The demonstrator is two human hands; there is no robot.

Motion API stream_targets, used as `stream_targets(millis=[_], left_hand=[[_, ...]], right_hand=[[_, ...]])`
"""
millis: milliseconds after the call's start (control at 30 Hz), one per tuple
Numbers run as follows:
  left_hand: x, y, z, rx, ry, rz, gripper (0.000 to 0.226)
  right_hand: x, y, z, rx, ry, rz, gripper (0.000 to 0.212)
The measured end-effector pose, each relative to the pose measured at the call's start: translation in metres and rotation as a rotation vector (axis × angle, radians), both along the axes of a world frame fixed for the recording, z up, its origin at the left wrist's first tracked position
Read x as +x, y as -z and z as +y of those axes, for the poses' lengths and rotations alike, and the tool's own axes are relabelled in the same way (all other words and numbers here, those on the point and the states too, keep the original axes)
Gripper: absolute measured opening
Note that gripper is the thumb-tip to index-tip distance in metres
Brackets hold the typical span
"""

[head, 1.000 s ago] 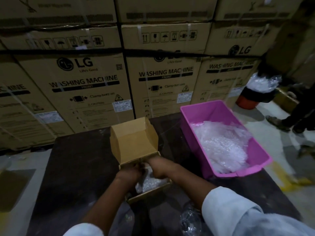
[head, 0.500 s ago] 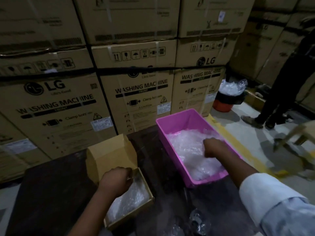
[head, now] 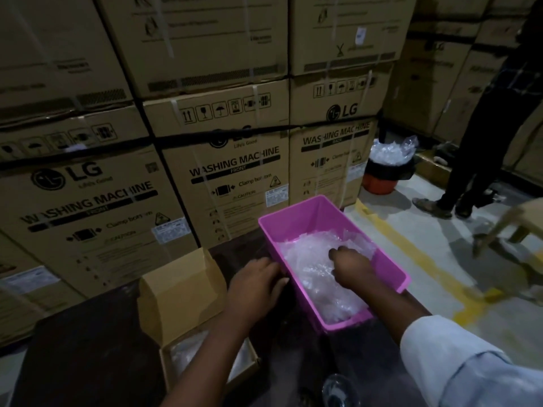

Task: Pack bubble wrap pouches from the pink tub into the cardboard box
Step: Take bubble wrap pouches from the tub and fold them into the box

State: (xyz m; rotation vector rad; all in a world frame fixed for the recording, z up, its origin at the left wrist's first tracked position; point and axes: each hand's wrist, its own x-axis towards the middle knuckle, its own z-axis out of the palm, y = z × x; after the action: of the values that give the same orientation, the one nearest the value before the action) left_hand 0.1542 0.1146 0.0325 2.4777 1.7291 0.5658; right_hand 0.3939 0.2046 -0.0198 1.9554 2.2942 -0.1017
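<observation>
Left hand reached pink tub; right hand grips pouches.

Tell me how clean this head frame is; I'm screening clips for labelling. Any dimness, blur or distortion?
Head view: dim overall; the dark table loses detail. Wide-angle bending bows the stacked cartons. The wooden piece at far right is motion-smeared. The pink tub reads clearly.
</observation>
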Motion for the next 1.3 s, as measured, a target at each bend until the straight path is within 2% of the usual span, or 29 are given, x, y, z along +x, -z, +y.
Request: stream_targets(millis=[100,333,567,667,800,933,1133,1300], left_hand=[[0.043,-0.010,0.031,0.047,0.088,0.031,0.037],[0.087,0.010,0.098,-0.282,0.136,0.477,0.053],[0.093,0.042,0.131,-0.394,0.123,0.612,0.060],[0.096,0.051,0.134,-0.394,0.122,0.662,0.052],[0.093,0.056,0.139,-0.332,0.117,0.622,0.033],[0.086,0.048,0.145,-0.292,0.170,0.558,0.035],[0.075,0.036,0.144,-0.180,0.202,0.494,0.034],[0.068,0.020,0.141,-0.111,0.194,0.355,0.012]], right_hand=[[0.003,-0.002,0.002,0.040,-0.008,0.041,0.037],[0.021,0.001,-0.007,-0.006,-0.059,0.018,0.031],[0.035,0.009,0.000,-0.013,-0.047,0.024,0.027],[0.036,0.011,0.004,-0.003,-0.045,0.047,0.025],[0.038,0.013,0.008,0.032,-0.056,0.112,0.019],[0.041,0.012,0.011,0.061,-0.073,0.179,0.014],[0.037,0.003,0.014,0.123,-0.049,0.280,0.017],[0.036,-0.008,0.015,0.046,0.005,0.508,0.009]])
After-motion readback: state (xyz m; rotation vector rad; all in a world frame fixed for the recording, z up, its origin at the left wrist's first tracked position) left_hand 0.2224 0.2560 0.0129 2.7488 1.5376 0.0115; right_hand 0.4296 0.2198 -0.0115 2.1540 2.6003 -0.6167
